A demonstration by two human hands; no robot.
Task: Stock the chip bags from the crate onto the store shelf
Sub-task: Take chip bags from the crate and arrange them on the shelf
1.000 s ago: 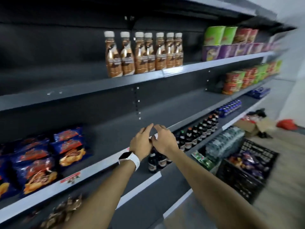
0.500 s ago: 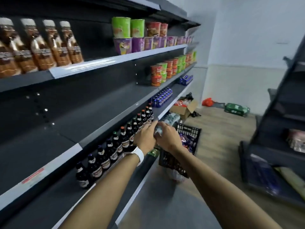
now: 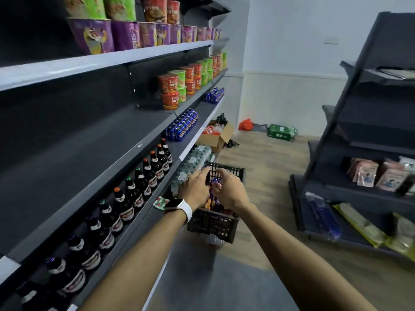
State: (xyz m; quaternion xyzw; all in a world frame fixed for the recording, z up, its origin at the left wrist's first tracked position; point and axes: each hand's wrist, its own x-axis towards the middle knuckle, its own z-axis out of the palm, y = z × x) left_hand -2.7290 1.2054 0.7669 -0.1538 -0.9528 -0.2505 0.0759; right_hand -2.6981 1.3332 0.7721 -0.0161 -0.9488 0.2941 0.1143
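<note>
Reaching down toward the crate [image 3: 214,223] is the step I read here, both arms out over it to lift more chip bags [image 3: 213,199]. Largest first: the store shelf [image 3: 107,153] runs along my left with its middle board bare, bottles on the level below; the black crate stands on the floor just beside the shelf's foot. To do this well I would come straight down into the open top, take a bag by its upper seam and not its belly, and lift clear of the lattice wall before swinging left. Left hand [image 3: 195,187], watch on the wrist, has fingers extended and loosely spread, holding nothing that I can see. Right hand [image 3: 226,188] has fingers bent downward; whether they pinch a bag yet I cannot tell. Purple and orange bag tops show between the two hands, touching or just under the right fingertips [image 3: 217,185].
</note>
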